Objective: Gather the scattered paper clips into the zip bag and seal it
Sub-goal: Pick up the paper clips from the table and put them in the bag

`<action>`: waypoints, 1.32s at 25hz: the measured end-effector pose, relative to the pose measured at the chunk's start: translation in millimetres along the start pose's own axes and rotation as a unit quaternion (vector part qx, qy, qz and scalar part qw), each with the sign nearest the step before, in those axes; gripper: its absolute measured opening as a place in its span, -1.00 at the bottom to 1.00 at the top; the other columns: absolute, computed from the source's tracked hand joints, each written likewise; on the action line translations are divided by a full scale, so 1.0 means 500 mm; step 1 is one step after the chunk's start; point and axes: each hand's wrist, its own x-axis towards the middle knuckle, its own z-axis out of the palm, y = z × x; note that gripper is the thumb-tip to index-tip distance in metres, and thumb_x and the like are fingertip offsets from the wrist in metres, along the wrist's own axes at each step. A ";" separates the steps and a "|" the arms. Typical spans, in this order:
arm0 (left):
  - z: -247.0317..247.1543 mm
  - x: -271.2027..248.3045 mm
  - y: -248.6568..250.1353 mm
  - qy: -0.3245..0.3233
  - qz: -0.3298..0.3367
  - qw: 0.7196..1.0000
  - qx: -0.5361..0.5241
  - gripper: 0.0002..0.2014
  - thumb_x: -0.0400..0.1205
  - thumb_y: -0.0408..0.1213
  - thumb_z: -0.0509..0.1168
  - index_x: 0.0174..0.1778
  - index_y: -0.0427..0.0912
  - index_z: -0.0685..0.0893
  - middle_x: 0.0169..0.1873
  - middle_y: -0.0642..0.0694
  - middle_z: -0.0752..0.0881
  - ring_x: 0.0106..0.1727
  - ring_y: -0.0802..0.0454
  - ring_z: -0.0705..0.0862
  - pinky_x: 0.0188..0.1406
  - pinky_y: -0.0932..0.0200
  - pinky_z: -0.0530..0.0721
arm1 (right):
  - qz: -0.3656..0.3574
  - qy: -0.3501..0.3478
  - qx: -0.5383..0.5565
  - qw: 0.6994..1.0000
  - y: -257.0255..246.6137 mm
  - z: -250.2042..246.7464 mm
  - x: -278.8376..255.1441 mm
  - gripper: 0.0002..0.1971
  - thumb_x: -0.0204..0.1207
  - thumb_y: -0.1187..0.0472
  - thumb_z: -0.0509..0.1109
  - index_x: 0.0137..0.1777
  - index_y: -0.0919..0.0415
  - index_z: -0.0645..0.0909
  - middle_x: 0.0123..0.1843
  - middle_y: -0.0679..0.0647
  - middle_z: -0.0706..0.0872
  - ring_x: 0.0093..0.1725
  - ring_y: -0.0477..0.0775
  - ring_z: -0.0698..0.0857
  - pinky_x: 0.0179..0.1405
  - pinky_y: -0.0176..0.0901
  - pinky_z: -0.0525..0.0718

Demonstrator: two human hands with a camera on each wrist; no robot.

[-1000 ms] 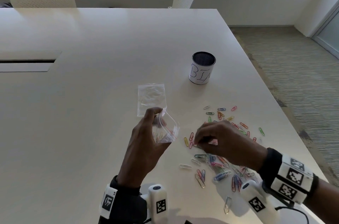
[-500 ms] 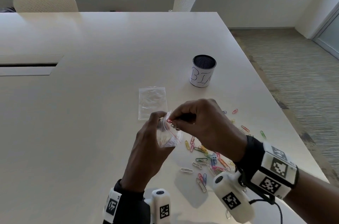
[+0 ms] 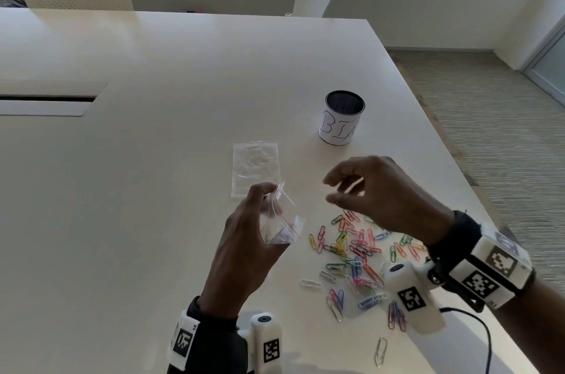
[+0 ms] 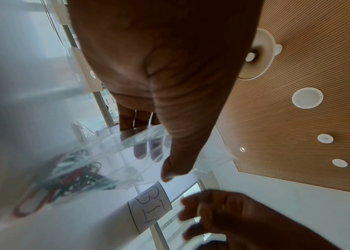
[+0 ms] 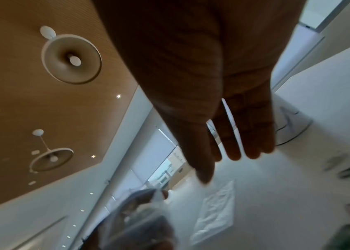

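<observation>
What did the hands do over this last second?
The right hand picked clips from the scattered coloured paper clips, carried them to the mouth of the small clear zip bag, let go and pulled back, now empty. The left hand held the bag throughout. The spare flat bag and labelled cup stayed put.

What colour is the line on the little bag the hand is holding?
Red. The zip bag has a thin red line near its opening, clearest in the head view.

Soft window daylight, dim backlit wrist views, motion-blurred right hand (image 3: 382, 196), strong wide-angle edge distortion.
</observation>
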 end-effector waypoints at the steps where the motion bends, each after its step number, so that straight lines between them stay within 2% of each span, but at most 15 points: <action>1: 0.000 0.001 -0.001 0.000 0.000 1.000 -0.001 -0.37 0.48 -0.21 0.63 0.40 0.13 0.48 0.04 0.16 0.73 0.11 0.23 0.70 -0.04 0.56 0.53 | 0.015 -0.047 -0.051 0.998 0.020 0.000 -0.006 -0.49 0.44 -0.10 0.66 0.38 -0.02 0.72 0.27 -0.08 0.81 0.09 -0.19 0.79 0.15 -0.13 0.85; 3: 0.000 0.002 -0.004 -0.001 -0.002 1.000 -0.004 -0.36 0.48 -0.23 0.63 0.40 0.15 0.48 0.03 0.16 0.73 0.13 0.25 0.70 -0.04 0.54 0.54 | 0.050 -0.126 -0.139 0.981 0.053 0.011 -0.022 -0.17 0.33 -0.32 0.63 0.60 -0.15 0.50 0.54 -0.10 0.62 0.37 -0.11 0.66 0.39 -0.06 0.72; 5: 0.002 0.003 -0.005 -0.002 -0.004 1.000 -0.008 -0.36 0.49 -0.21 0.64 0.41 0.17 0.48 0.03 0.15 0.73 0.14 0.24 0.70 -0.02 0.49 0.55 | 0.068 -0.163 -0.197 0.964 0.073 0.028 -0.039 0.05 0.23 -0.44 0.62 0.72 -0.23 0.29 0.68 -0.11 0.44 0.59 -0.04 0.48 0.55 -0.01 0.59; 7: 0.002 0.004 -0.004 -0.002 -0.002 1.000 -0.011 -0.37 0.49 -0.18 0.63 0.40 0.16 0.48 0.03 0.16 0.74 0.14 0.27 0.70 -0.03 0.52 0.55 | 0.072 -0.175 -0.231 0.954 0.081 0.047 -0.051 0.19 0.15 -0.50 0.62 0.76 -0.26 0.16 0.71 -0.09 0.34 0.65 0.01 0.37 0.54 0.02 0.60; 9: 0.001 0.004 -0.002 -0.002 0.001 1.000 -0.012 -0.38 0.49 -0.14 0.62 0.40 0.16 0.48 0.03 0.18 0.74 0.13 0.32 0.69 -0.04 0.58 0.56 | 0.073 -0.171 -0.234 0.954 0.083 0.060 -0.056 0.21 0.14 -0.51 0.62 0.77 -0.26 0.14 0.69 -0.07 0.31 0.64 0.03 0.36 0.51 0.01 0.62; 11: 0.000 0.003 -0.001 -0.001 0.001 1.000 -0.013 -0.39 0.49 -0.12 0.60 0.40 0.18 0.48 0.03 0.20 0.73 0.11 0.36 0.68 -0.06 0.61 0.55 | 0.075 -0.163 -0.215 0.960 0.083 0.069 -0.057 0.11 0.20 -0.49 0.61 0.74 -0.26 0.22 0.62 -0.07 0.34 0.58 0.01 0.42 0.50 -0.04 0.61; 14: 0.000 0.004 -0.004 -0.003 -0.002 1.000 -0.014 -0.39 0.49 -0.14 0.61 0.39 0.18 0.48 0.03 0.20 0.72 0.09 0.34 0.68 -0.10 0.53 0.55 | 0.067 -0.154 -0.188 0.968 0.078 0.081 -0.056 -0.16 0.36 -0.38 0.59 0.62 -0.25 0.39 0.53 -0.08 0.42 0.48 0.01 0.52 0.46 -0.10 0.59; 18: 0.001 0.005 -0.008 -0.003 -0.002 1.000 -0.015 -0.40 0.50 -0.17 0.60 0.39 0.17 0.49 0.03 0.19 0.72 0.12 0.32 0.68 -0.11 0.51 0.56 | 0.045 -0.136 -0.169 0.975 0.069 0.093 -0.060 -0.52 0.58 -0.14 0.53 0.48 -0.16 0.57 0.44 -0.09 0.52 0.28 -0.12 0.57 0.27 -0.30 0.53; 22: 0.000 0.004 -0.006 0.001 0.000 1.000 -0.016 -0.41 0.49 -0.12 0.57 0.39 0.18 0.48 0.02 0.17 0.72 0.11 0.32 0.68 -0.12 0.50 0.58 | 0.029 -0.124 -0.160 0.979 0.065 0.107 -0.066 -0.78 0.68 0.06 0.47 0.29 -0.05 0.69 0.37 -0.09 0.59 0.16 -0.12 0.66 0.07 -0.48 0.52; 24: -0.001 0.002 -0.005 0.004 0.000 1.000 -0.019 -0.41 0.48 -0.09 0.55 0.39 0.18 0.48 0.02 0.16 0.72 0.09 0.28 0.69 -0.11 0.42 0.62 | 0.019 -0.114 -0.164 0.980 0.064 0.112 -0.067 -0.83 0.70 0.13 0.45 0.25 0.01 0.73 0.32 -0.07 0.63 0.10 -0.11 0.70 -0.02 -0.51 0.57; 27: -0.003 -0.003 -0.002 0.004 -0.008 1.000 -0.025 -0.42 0.48 -0.09 0.54 0.39 0.19 0.48 0.02 0.16 0.72 0.10 0.20 0.70 -0.11 0.20 0.73 | 0.013 -0.101 -0.157 0.982 0.071 0.116 -0.066 -0.81 0.68 0.18 0.47 0.25 0.07 0.77 0.25 -0.07 0.68 0.06 -0.11 0.75 0.08 -0.37 0.75; 31: -0.004 -0.005 -0.005 0.005 -0.006 1.000 -0.018 -0.40 0.48 -0.19 0.60 0.37 0.19 0.48 0.02 0.15 0.72 0.08 0.20 0.70 -0.09 0.33 0.65 | 0.021 -0.068 -0.121 0.990 0.086 0.104 -0.062 -0.88 0.60 0.20 0.58 0.11 0.08 0.82 0.05 -0.10 0.78 -0.07 -0.14 0.76 -0.15 -0.52 0.64; 33: -0.003 -0.005 -0.007 0.005 -0.005 1.000 -0.017 -0.39 0.49 -0.20 0.61 0.37 0.19 0.48 0.03 0.16 0.72 0.10 0.22 0.71 -0.09 0.38 0.63 | 0.035 -0.041 -0.079 0.995 0.094 0.089 -0.061 -0.89 0.55 0.21 0.63 0.06 0.09 0.86 -0.03 -0.09 0.84 -0.11 -0.17 0.80 -0.08 -0.39 0.78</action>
